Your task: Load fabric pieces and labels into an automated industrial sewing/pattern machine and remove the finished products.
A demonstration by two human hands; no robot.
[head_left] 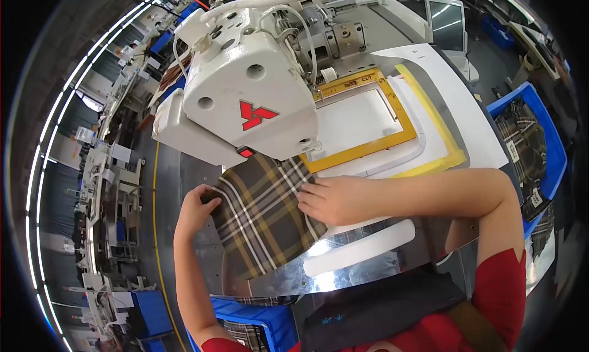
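A piece of plaid fabric (pixel 257 220), dark grey-brown with white and mustard stripes, lies on the shiny metal table under the front of a white sewing machine head (pixel 245 82). Its far end goes out of sight beneath the machine. My left hand (pixel 197 210) pinches the fabric's left edge between thumb and fingers. On the opposite edge, my right hand (pixel 331 200) is closed, its fingertips bent onto the cloth; what lies under them is hidden. The near corner of the fabric reaches down toward the table's front edge.
A yellow rectangular frame (pixel 392 142) lies right of the machine head, by yellow tape strips (pixel 438 163). A white padded bar (pixel 362 248) sits near the front edge. Blue bins with plaid pieces stand at right (pixel 555 162) and below the table (pixel 270 321).
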